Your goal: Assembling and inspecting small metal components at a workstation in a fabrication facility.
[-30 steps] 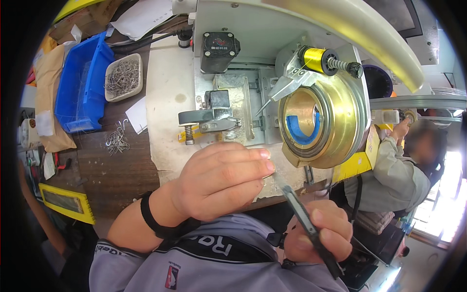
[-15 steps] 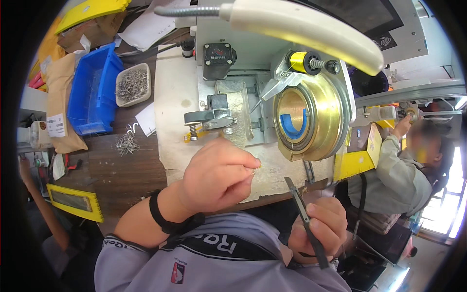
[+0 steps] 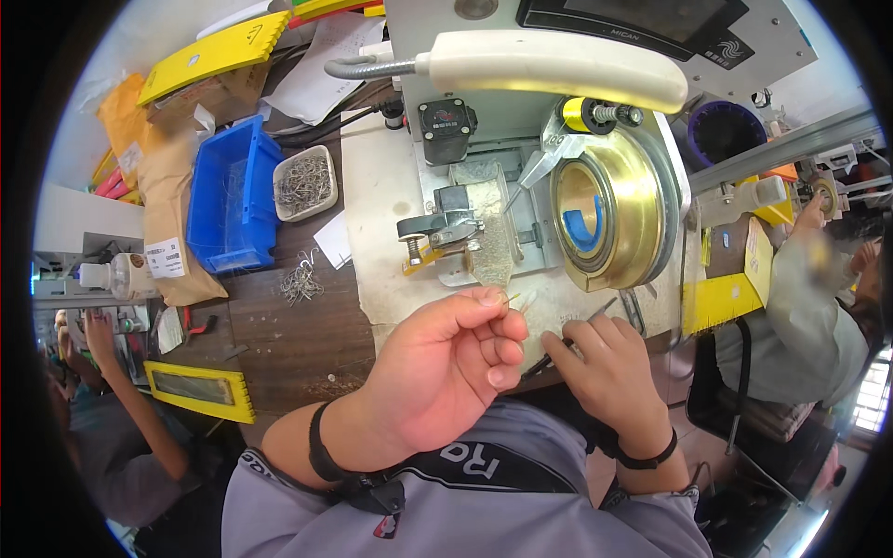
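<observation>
My left hand (image 3: 445, 363) is closed in a pinch, palm turned up, in front of the machine. Between thumb and forefinger a small yellow thread-like piece (image 3: 513, 298) pokes out; the rest of it is hidden. My right hand (image 3: 609, 372) lies palm down at the table's front edge, fingers curled over a slim dark cutter knife (image 3: 537, 369). Only the knife's ends show beyond the fingers. Just behind my hands are a brass-coloured drum (image 3: 625, 214) with a blue curved pad (image 3: 583, 229), a metal guide arm (image 3: 544, 172) and a spool of yellow thread (image 3: 579, 115).
At left stand a white dish of small metal hooks (image 3: 305, 186), a blue bin (image 3: 233, 200) and a brown paper bag (image 3: 167, 223). Loose hooks (image 3: 300, 282) lie nearby. A white lamp head (image 3: 558, 70) hangs over the machine. Other people sit on both sides.
My left hand has rolled palm up, keeping its pinch. My right hand has brought the cutter knife forward and down to the table edge, turning palm down. The view has shifted.
</observation>
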Tool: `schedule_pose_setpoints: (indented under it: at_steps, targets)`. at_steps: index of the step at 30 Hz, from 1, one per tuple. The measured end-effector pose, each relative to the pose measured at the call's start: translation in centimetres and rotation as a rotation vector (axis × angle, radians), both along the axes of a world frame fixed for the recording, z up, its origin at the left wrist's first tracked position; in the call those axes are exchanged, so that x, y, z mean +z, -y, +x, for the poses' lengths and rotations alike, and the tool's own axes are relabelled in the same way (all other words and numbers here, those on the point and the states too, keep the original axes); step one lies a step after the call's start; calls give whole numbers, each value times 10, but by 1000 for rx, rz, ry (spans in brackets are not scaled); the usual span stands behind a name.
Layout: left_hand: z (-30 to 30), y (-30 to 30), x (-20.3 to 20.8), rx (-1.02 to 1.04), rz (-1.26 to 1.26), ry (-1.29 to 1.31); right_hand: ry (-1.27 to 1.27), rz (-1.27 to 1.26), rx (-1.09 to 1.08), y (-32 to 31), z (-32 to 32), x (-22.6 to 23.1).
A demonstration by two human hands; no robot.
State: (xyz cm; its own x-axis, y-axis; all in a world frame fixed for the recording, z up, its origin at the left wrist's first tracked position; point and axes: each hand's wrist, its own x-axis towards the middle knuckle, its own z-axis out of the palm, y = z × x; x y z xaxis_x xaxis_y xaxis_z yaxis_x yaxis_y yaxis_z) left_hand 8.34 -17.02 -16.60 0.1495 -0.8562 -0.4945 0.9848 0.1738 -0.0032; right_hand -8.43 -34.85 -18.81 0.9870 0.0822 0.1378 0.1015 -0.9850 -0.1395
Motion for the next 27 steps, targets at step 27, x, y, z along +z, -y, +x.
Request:
schedule_pose_setpoints:
  at_steps: [27]
  targets:
    - [-31,7,13,-40,-178,-205,216,184,-152,6,-23,2]
